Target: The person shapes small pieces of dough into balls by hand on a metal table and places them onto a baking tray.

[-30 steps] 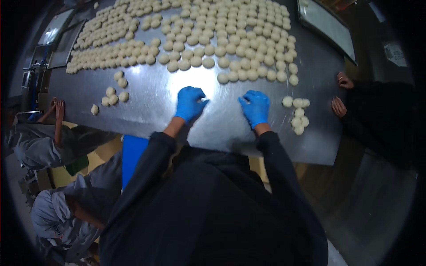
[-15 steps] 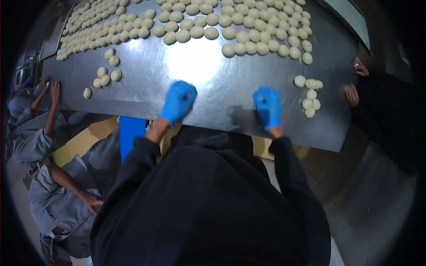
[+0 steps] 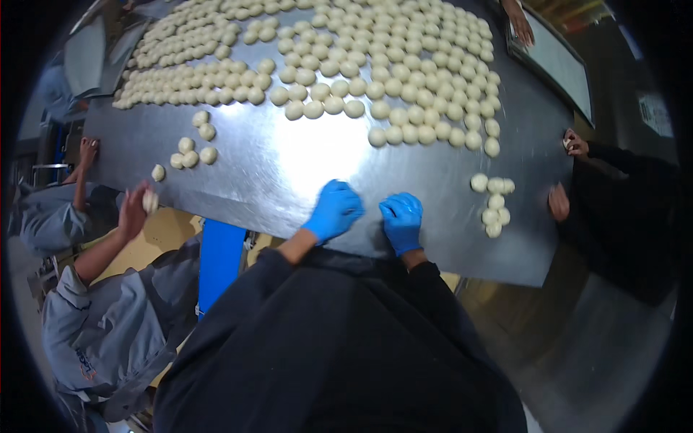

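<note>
My left hand (image 3: 335, 210), in a blue glove, rests on the steel table (image 3: 260, 184) close to its front edge. Its fingers curl inward, and whatever lies under them is hidden. A short gap to the right, my right hand (image 3: 402, 222), gloved the same way, is also curled with its fingertips bent down to the metal. Its palm side cannot be seen. A small group of round, pale dough balls (image 3: 496, 203) sits to the right of my hands. Another loose group of dough balls (image 3: 189, 158) lies to the left.
Rows of dough balls (image 3: 426, 134) cover the far part of the table. At the left, a person in grey raises a hand (image 3: 133, 211) with a dough ball. A dark-sleeved person's hands (image 3: 559, 202) are at the right edge. A tray (image 3: 559, 65) stands at the far right.
My hands have come closer together, the left moving right and the right moving left. The view has tilted up, showing more rows. The grey-clad person at left has raised a hand holding dough.
</note>
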Motion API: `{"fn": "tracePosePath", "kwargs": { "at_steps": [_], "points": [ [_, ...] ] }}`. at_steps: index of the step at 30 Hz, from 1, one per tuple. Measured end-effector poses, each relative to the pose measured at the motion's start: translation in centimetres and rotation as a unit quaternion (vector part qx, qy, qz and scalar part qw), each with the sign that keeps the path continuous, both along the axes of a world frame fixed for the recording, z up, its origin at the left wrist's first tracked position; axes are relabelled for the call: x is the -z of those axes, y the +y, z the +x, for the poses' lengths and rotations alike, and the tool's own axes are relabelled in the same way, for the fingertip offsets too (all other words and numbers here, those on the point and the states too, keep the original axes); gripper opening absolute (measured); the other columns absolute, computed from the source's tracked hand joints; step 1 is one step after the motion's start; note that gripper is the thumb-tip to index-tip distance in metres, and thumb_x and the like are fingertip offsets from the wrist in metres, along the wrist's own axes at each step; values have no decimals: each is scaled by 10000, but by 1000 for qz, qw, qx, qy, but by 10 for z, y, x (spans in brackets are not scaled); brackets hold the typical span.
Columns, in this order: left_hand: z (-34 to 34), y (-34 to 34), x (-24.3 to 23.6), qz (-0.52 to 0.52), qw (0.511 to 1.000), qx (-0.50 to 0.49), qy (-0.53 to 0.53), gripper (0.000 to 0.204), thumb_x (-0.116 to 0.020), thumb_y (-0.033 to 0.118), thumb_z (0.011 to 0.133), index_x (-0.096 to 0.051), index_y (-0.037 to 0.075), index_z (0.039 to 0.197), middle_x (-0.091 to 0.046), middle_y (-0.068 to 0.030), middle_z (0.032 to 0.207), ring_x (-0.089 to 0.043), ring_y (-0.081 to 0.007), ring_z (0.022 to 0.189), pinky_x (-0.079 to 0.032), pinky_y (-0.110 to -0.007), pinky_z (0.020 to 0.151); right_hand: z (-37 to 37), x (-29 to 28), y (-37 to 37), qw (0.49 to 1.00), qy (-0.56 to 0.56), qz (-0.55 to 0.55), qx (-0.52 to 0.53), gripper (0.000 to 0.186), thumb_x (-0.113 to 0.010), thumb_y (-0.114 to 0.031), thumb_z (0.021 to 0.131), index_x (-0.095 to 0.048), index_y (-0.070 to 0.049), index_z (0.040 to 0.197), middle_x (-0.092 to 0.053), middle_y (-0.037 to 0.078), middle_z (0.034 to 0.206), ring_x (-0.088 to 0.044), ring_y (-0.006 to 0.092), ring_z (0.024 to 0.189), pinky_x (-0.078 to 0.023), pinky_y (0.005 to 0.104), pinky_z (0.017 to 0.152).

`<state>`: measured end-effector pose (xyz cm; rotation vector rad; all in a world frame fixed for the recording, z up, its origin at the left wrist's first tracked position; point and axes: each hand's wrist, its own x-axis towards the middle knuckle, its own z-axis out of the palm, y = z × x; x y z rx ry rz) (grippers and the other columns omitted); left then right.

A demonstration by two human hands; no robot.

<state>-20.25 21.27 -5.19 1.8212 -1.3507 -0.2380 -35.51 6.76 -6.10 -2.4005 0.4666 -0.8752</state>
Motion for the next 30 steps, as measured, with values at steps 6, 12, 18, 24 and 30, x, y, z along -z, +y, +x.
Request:
{"fn": "tracePosePath", "kwargs": {
  "at_steps": [6, 12, 18, 24, 30],
  "points": [
    [63, -22, -14, 80, 991, -82, -61, 212, -728, 264, 809, -659, 117, 672, -617, -118, 672, -602, -347, 719, -452, -472, 711, 28, -32, -68, 984, 177, -12, 13, 169, -736, -220, 843, -673, -78, 776, -671, 120, 874, -611, 345, 855, -464, 448, 800],
    [8, 18, 22, 133, 988, 31, -79, 148, -659, 143, 805, -632, 128, 660, -608, -111, 723, -604, -337, 784, -457, -479, 782, -23, 15, -14, 997, 61, 38, 1, 89, -749, -85, 785, -679, -41, 753, -672, 147, 830, -622, 372, 801, -491, 474, 784],
    [61, -22, -13, 35, 997, -51, -37, 135, -710, 193, 788, -645, 115, 698, -632, -97, 748, -601, -345, 794, -451, -451, 803, 38, -36, -69, 988, 144, -30, -41, 79, -691, -99, 834, -678, -69, 762, -668, 121, 838, -613, 336, 799, -466, 482, 765],
    [2, 29, 7, -3, 998, -33, -46, 182, -713, 180, 774, -584, 140, 652, -581, -82, 718, -590, -313, 801, -447, -442, 814, -13, 15, -30, 998, 64, 1, -9, 116, -689, -143, 844, -660, -87, 745, -642, 124, 801, -607, 331, 805, -449, 460, 798],
    [55, -30, -13, 43, 996, -41, -64, 167, -758, 287, 795, -695, 134, 782, -666, -72, 809, -587, -338, 837, -437, -454, 814, 34, -24, -77, 988, 149, -43, -4, 108, -684, -153, 848, -671, -92, 760, -646, 112, 849, -599, 329, 883, -436, 488, 832]
  ]
}}
